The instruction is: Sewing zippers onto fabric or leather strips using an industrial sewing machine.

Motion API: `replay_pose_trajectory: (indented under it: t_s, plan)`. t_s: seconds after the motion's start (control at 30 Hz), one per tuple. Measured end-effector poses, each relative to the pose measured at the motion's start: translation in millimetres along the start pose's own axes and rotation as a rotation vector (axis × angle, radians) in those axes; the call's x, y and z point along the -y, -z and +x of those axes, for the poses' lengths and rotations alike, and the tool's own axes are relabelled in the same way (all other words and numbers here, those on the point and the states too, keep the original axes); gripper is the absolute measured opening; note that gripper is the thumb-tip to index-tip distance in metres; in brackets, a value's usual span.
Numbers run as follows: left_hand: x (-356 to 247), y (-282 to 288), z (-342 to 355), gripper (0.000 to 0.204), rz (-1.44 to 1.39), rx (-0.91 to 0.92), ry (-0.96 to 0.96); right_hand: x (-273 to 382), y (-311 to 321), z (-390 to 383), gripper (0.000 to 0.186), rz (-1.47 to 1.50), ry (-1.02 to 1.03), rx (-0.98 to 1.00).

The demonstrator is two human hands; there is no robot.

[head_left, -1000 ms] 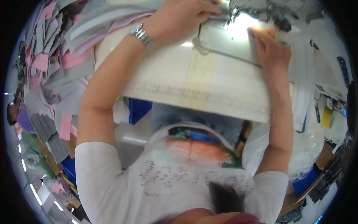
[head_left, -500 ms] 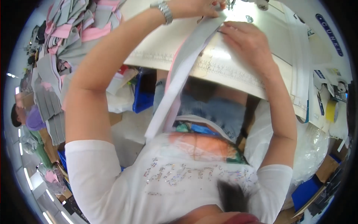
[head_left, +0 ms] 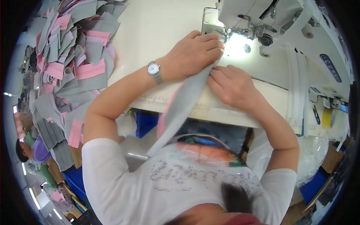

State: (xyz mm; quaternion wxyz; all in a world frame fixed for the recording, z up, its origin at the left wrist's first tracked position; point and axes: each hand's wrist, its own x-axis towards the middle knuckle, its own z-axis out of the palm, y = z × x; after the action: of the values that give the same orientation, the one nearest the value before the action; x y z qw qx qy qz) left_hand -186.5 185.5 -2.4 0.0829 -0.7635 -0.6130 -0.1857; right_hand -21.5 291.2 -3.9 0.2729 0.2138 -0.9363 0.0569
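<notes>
A long grey fabric strip (head_left: 186,96) with a pink edge runs from the lit needle area of a white sewing machine (head_left: 258,18) over the table's front edge, its lower end hanging against my shirt. My left hand (head_left: 198,54), with a watch at the wrist, lies over the strip's upper end, fingers bent and pressed together close to the presser foot (head_left: 226,34). Just below, my right hand (head_left: 233,86) pinches the strip's right edge between thumb and fingers. The very end of the strip is hidden under my left hand.
A heap of grey and pink fabric pieces (head_left: 71,52) lies at the left of the white table (head_left: 150,26). White strips (head_left: 296,86) hang at the right, near a yellow tape roll (head_left: 328,117). A blue bin (head_left: 146,123) stands below the table. Another person (head_left: 26,150) sits far left.
The view has shifted, so the machine and both hands sit lower in the picture and more of the machine shows. Both hands stay at the strip, whose grey face now shows more broadly.
</notes>
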Motion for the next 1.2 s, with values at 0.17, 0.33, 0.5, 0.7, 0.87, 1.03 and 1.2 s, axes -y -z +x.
replay_pose_trajectory:
  t_s: [0.17,0.33,0.5,0.7,0.87,1.03,1.2]
  plan:
    - [-9.1,2.8,7.8,0.018,-0.058,-0.004,0.088,-6.3,19.6,-7.6,0.014,0.093,-0.047,0.085]
    - [-10.5,3.7,11.0,0.017,-0.056,0.023,0.119,-4.6,24.2,-10.0,0.017,0.116,-0.067,0.070]
    - [-11.6,-3.7,11.4,0.017,-0.027,-0.073,0.091,-6.5,22.6,-13.5,0.015,0.094,-0.088,0.047]
    - [-17.6,-9.2,11.0,0.014,0.018,-0.074,0.142,-14.1,21.2,-14.4,0.014,0.156,-0.165,0.057]
    - [-43.1,18.6,-11.4,0.032,0.001,-0.050,0.185,-16.4,19.0,-12.7,0.015,0.173,-0.258,0.048]
    - [-140.6,48.1,-62.7,0.056,-0.240,-0.032,0.751,-12.8,6.7,-12.1,0.016,0.147,-0.374,0.008]
    - [-140.2,60.7,-75.8,0.043,-0.424,0.054,0.978,10.5,20.0,-8.5,0.020,0.307,-0.557,0.109]
